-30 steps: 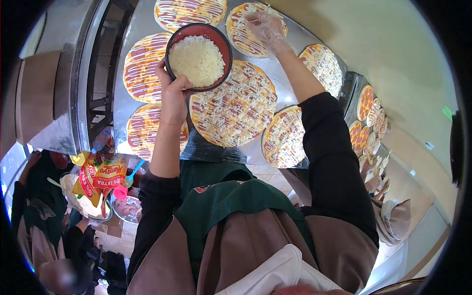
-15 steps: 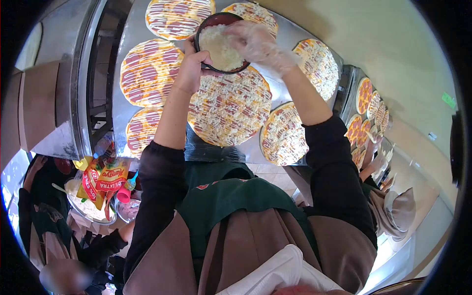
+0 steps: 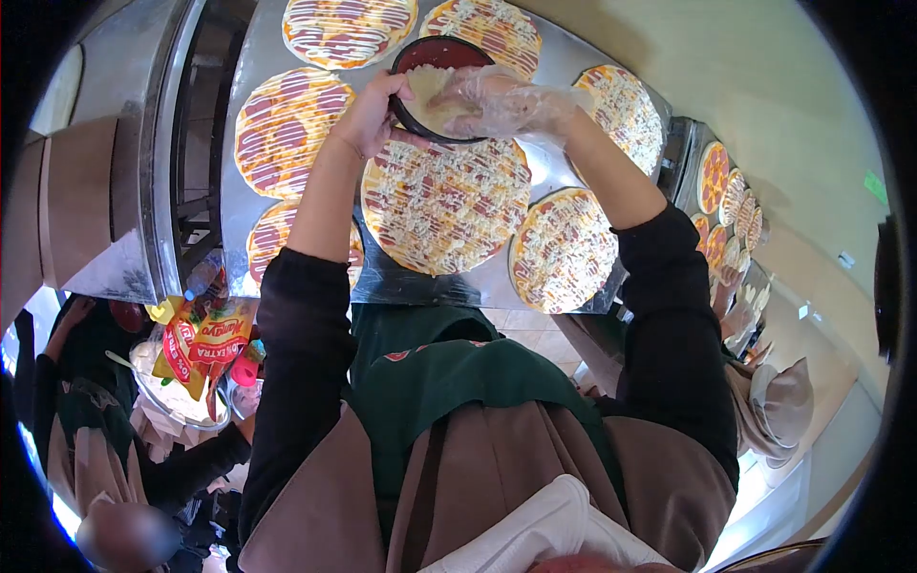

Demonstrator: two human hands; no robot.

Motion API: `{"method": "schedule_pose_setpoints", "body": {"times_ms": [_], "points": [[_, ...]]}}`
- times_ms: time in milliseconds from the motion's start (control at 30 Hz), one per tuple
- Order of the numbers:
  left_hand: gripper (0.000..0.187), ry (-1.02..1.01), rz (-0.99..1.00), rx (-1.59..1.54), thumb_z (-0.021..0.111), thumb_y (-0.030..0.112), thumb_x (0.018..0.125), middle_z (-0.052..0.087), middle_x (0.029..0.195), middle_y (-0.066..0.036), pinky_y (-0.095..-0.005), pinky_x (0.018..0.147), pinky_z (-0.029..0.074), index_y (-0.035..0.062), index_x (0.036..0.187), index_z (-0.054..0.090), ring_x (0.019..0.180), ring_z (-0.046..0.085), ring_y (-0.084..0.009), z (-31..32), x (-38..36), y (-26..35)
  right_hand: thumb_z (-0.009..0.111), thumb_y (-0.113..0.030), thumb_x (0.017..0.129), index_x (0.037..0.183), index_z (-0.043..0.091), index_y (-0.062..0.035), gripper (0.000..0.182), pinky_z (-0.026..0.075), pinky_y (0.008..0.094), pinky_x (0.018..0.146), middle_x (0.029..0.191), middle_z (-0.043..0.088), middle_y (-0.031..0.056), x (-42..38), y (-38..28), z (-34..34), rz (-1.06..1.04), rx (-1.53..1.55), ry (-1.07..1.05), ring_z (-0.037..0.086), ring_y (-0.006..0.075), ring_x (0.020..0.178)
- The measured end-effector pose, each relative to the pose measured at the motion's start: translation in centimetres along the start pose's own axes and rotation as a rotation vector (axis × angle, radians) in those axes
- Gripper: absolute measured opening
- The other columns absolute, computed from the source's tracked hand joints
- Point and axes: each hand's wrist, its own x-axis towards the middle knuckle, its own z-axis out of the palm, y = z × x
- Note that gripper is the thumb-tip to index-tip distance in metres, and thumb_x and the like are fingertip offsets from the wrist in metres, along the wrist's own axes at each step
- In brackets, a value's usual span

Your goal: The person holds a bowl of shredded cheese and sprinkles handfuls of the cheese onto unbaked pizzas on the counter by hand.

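My left hand (image 3: pixel 371 116) grips the rim of a dark bowl (image 3: pixel 447 52) with a reddish inside, tilted above the table. White grated cheese (image 3: pixel 426 92) lies in the bowl. Inside it, my right hand (image 3: pixel 499 101), in a clear plastic glove, has its fingers curled into the cheese; the fingertips are partly hidden. Just below the bowl lies a large pizza (image 3: pixel 445 208) with sausage slices, sauce lines and scattered cheese. A cheese-covered pizza (image 3: pixel 564 250) sits to its right, and a pizza with white sauce stripes (image 3: pixel 291 132) to its left.
More pizzas surround the bowl on the metal table (image 3: pixel 406 279), including a cheese-topped one (image 3: pixel 621 115) at right. One co-worker (image 3: pixel 100 420) is at lower left near a basin (image 3: pixel 222 413) and a mayonnaise bag (image 3: pixel 215 334). Another co-worker (image 3: pixel 774 401) stands at right beside more pizzas (image 3: pixel 713 177).
My right hand was blurred over the bowl's right side and is now down in the cheese. The bowl has moved slightly right and tilts more, showing more of its far inner wall.
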Motion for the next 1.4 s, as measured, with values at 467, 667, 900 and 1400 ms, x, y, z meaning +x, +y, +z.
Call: {"method": "schedule_pose_setpoints", "body": {"times_ms": [467,667,900,1400], "points": [[0.044,0.087,0.062,0.035,0.048,0.021,0.075,0.058,0.101,-0.012,-0.044,0.061,0.057,0.0055,0.116,0.042,0.082,0.061,-0.0255,1.4,0.0,-0.2,0.066,-0.017,0.074,0.107,0.063,-0.008,0.035,0.045,0.0369,0.089,0.111,0.057,0.0151,0.1,0.4,0.8,0.052,0.018,0.007,0.056,0.0307,0.1],[0.046,0.147,0.188,-0.044,0.054,0.012,0.07,0.043,0.101,-0.018,-0.0471,0.054,0.057,0.0065,0.108,0.028,0.078,0.058,-0.032,2.7,0.8,-1.1,0.065,-0.009,0.069,0.103,0.065,-0.004,0.034,0.048,0.0333,0.081,0.099,0.063,0.0142,1.4,-0.6,1.4,0.299,0.161,0.113,0.061,0.026,0.091],[0.059,0.197,0.272,-0.087,0.053,0.009,0.069,0.043,0.109,-0.017,-0.0457,0.054,0.058,0.0069,0.12,0.023,0.083,0.058,-0.0315,1.7,1.0,-1.3,0.063,-0.006,0.077,0.107,0.061,-0.0009,0.03,0.049,0.0284,0.082,0.102,0.062,0.0096,1.0,2.9,2.1,0.43,1.172,0.423,0.061,0.0177,0.091],[0.06,0.398,0.523,-0.159,0.044,0.003,0.069,0.045,0.109,-0.013,-0.0377,0.058,0.058,0.0107,0.125,0.023,0.087,0.057,-0.0238,-1.7,-5.3,-1.2,0.065,-0.012,0.066,0.097,0.067,-0.0102,0.032,0.047,0.0266,0.072,0.095,0.063,0.0042,1.1,11.1,3.7,0.549,0.597,0.342,0.057,0.0127,0.076]]}}
